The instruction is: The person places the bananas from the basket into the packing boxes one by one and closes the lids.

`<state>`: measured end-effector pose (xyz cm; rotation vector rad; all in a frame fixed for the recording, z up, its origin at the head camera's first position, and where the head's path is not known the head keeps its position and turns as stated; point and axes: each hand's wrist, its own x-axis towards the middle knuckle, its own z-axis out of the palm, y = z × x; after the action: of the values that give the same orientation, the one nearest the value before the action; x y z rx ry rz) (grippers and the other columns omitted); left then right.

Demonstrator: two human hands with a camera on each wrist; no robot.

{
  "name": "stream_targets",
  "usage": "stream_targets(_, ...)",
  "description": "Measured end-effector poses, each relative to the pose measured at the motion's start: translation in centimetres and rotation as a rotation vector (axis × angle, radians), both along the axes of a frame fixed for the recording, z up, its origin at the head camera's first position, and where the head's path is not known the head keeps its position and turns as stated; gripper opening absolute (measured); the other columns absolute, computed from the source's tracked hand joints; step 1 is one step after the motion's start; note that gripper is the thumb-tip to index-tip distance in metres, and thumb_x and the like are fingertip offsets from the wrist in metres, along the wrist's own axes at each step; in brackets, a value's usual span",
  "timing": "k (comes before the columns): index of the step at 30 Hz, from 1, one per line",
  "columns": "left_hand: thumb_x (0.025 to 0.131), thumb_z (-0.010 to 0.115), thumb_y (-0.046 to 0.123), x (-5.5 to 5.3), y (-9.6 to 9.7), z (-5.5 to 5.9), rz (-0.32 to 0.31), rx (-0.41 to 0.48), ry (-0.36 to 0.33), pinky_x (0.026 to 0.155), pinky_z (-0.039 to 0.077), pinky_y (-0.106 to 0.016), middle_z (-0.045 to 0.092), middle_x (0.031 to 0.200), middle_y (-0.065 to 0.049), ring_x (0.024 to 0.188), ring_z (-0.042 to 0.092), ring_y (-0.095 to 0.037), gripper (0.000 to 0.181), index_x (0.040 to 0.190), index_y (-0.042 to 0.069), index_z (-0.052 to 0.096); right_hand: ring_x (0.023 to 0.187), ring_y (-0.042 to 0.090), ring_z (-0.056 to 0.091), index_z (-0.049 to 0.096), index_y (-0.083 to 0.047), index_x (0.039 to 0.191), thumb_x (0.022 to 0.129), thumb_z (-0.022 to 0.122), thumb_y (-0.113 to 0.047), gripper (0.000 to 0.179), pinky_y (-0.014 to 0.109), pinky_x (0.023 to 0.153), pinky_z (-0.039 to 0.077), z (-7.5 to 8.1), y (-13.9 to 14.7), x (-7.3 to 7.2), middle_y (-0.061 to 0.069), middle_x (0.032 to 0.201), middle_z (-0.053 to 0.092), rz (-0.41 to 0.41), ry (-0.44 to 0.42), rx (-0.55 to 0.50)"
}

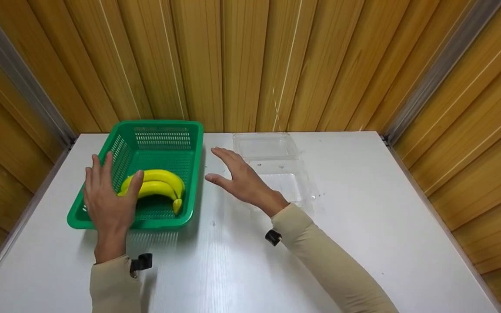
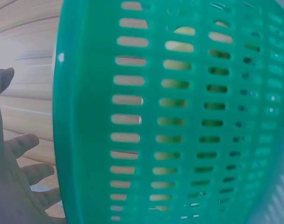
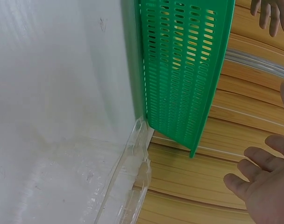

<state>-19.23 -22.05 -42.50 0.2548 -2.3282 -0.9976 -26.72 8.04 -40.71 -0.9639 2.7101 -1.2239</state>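
Note:
Two yellow bananas [image 1: 159, 188], joined at the stem, lie inside a green slotted plastic basket [image 1: 196, 174] on the left of the table. My left hand [image 1: 110, 206] is raised over the basket's near left corner, its fingers straight and apart, holding nothing. It partly covers the bananas in the head view. To the right of the basket, my right hand [image 1: 246, 180] hovers with thumb and fingers spread and nothing in its grasp. Just beyond and under that hand sits a clear plastic clamshell box [image 1: 268, 157], its lid laid open; the hand and wrist hide part of it.
The white table [image 1: 228, 265] ends at a wood-patterned wall [image 1: 242, 65] behind the basket and box. Similar panels with grey metal posts [image 1: 442, 69] stand at both sides. Each wrist carries a small black camera [image 1: 273, 237].

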Motion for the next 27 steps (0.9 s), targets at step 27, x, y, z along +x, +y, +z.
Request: stream_targets(27,0.096,0.074,0.045,2.1,-3.4,-3.0,0.127,0.079,0.136,0.125,0.016,-0.063,0.033,0.172,-0.007,0.157,0.028,-0.032,0.078,0.164,0.019,0.045,0.156,0.021,0.031,0.032,-0.015,0.168,0.104,0.064,-0.053,0.081,0.046,0.124,0.031,0.2,-1.9,-0.2,0.003,0.171,0.034,0.071,-0.007,0.019)
